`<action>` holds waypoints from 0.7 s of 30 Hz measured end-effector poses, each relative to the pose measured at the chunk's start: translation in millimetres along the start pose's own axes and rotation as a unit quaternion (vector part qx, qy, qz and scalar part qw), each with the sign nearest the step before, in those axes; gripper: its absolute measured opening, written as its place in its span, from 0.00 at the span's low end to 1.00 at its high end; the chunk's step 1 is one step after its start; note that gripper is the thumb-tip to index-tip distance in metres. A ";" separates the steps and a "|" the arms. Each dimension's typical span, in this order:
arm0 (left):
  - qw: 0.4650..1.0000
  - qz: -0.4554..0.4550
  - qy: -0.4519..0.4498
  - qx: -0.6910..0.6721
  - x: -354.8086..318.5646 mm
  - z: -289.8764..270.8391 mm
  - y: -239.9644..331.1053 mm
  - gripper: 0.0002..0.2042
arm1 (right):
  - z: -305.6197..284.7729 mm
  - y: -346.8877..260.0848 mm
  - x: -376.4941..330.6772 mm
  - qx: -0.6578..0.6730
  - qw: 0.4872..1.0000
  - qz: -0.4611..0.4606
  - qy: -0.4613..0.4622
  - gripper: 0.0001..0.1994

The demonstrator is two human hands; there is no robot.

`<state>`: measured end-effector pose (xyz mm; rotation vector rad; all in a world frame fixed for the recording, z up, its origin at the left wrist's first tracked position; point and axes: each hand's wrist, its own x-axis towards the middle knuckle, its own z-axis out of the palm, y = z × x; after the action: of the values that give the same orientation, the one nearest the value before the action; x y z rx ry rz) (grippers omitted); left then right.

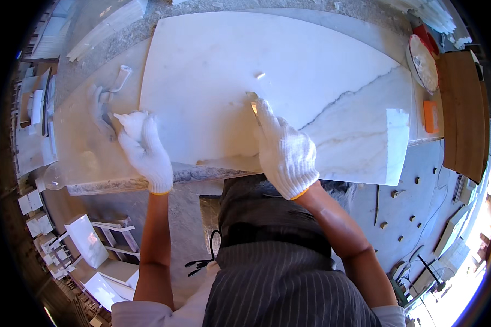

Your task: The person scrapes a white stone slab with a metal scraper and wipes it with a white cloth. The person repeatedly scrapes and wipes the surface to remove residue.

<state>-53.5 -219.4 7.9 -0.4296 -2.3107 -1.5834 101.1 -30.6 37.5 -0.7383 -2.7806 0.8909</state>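
Both my hands wear white knitted gloves. My right hand (286, 150) is closed around a flat metal scraper (252, 100), its blade tip low over or on the white stone slab (218, 65); I cannot tell if it touches. Grey veins run across the slab's right part. A small white piece (261, 76) lies just beyond the blade. My left hand (147, 155) is left of the slab, closed on a crumpled white cloth (129, 121). Beside it on the worktable (87, 163) lie a pale crumpled item (99, 109) and a white rolled piece (121, 78).
The slab's near edge overhangs the table toward my body. At the right end are a bowl of white material (423, 62), an orange box (431, 116) and a brown board (462, 109). A clear round container (53, 177) stands at the left corner. Cut white panels (87, 240) stand lower left.
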 end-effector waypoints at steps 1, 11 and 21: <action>1.000 0.007 -0.004 0.000 1.0 -0.4 -0.5 0.08 | 1.3 -2.7 1.7 -0.004 1.000 0.007 -0.006 0.25; 0.999 -0.005 0.020 0.038 1.8 -0.9 5.3 0.09 | 6.5 6.0 -5.0 0.013 0.999 -0.035 0.028 0.32; 1.000 -0.007 0.003 0.015 -0.4 -1.9 1.8 0.10 | 7.8 -7.8 5.2 0.032 0.999 -0.010 0.007 0.25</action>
<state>-52.3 -220.6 9.9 -0.4021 -2.3340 -1.5516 91.2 -37.5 35.4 -0.7031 -2.7286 0.9634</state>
